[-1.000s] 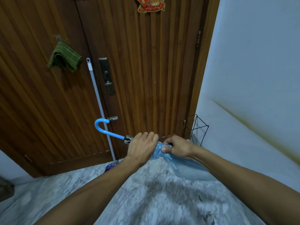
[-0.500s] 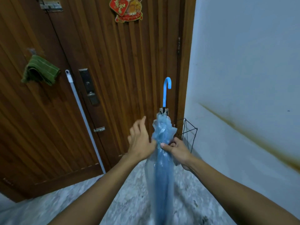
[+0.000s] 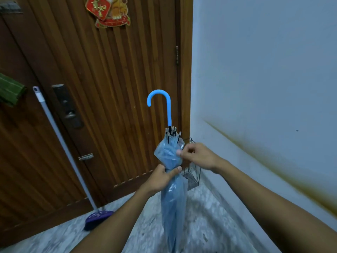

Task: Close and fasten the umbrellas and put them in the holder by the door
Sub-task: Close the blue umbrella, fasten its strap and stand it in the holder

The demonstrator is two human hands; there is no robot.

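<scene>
A closed translucent blue umbrella [image 3: 173, 201] stands upright in front of me, its blue hooked handle at the top and its tip below the frame. My left hand [image 3: 161, 178] grips the gathered canopy around its middle. Just above it, my right hand [image 3: 197, 156] pinches the loose canopy folds near the rib tips. A black wire umbrella holder [image 3: 195, 177] stands on the floor in the corner between the wooden door and the white wall, partly hidden behind the umbrella and my hands.
The brown slatted wooden door [image 3: 109, 88] fills the left. A broom with a grey pole and purple head [image 3: 96, 219] leans on it. A green cloth [image 3: 10, 91] hangs at the far left. The white wall [image 3: 264, 79] runs along the right above a marble floor.
The umbrella swung from lying sideways to standing upright with the hook at the top. My left hand moved from open beside the canopy to gripping it lower down; my right hand shifted higher onto the folds.
</scene>
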